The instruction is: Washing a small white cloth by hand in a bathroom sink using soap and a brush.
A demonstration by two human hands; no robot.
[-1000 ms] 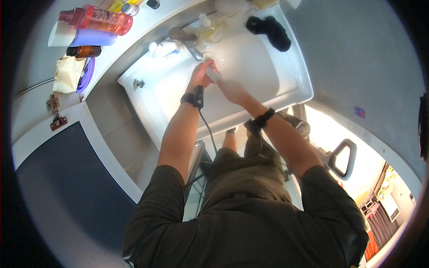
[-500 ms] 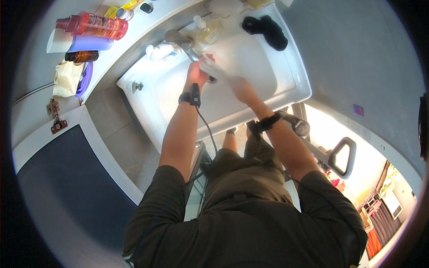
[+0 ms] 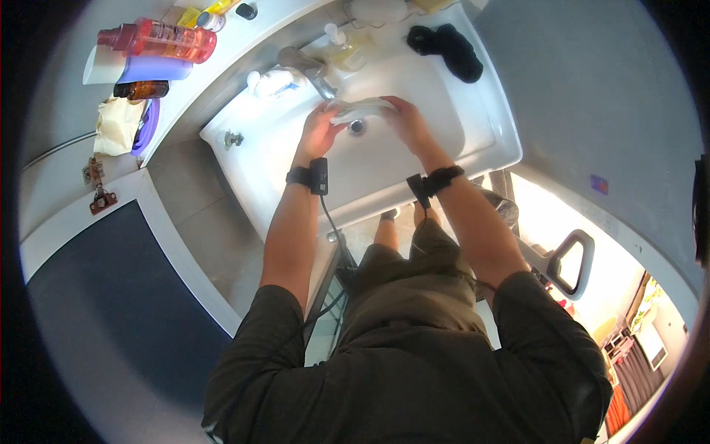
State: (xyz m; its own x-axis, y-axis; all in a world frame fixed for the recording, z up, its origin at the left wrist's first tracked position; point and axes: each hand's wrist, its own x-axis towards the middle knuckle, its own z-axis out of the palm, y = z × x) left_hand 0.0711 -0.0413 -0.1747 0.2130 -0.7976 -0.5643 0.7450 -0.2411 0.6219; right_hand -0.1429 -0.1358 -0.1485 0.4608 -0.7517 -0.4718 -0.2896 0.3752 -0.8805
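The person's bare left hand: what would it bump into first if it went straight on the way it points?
Beyond the limp whitish strip it holds, the bare left hand would probably meet the curved silver metal faucet first. Height is unclear here; it might pass underneath.

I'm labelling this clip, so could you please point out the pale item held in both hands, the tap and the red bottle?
Pale item (image 3: 362,111): head view, on the middle of its length.
Tap (image 3: 304,64): head view, on the middle of its body.
Red bottle (image 3: 160,41): head view, on its side.
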